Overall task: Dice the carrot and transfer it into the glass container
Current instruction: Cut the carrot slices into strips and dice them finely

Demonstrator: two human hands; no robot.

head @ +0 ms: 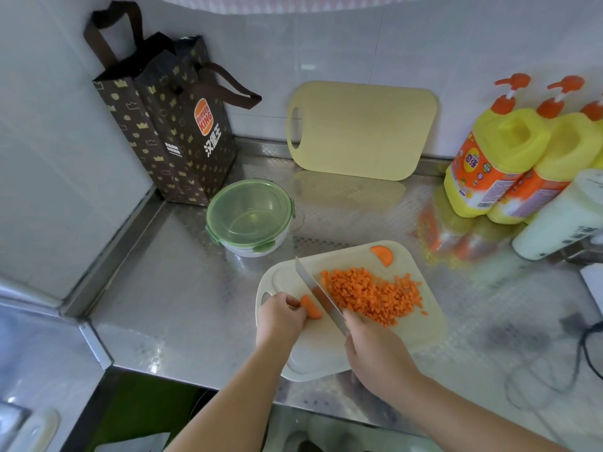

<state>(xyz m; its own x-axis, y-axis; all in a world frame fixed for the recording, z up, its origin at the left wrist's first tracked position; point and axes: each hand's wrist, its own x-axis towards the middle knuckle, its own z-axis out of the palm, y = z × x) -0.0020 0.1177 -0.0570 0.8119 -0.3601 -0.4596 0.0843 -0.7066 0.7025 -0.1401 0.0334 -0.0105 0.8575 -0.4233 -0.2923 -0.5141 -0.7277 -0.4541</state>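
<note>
Head view: a steel tabletop in a white-tiled kitchen corner carries a pale cutting board. On it the left hand holds a carrot piece under curled fingers. The right hand grips a knife, its blade just beside that piece. Diced carrot lies heaped right of the blade. The lidded glass container sits beyond the board, apart.
</note>
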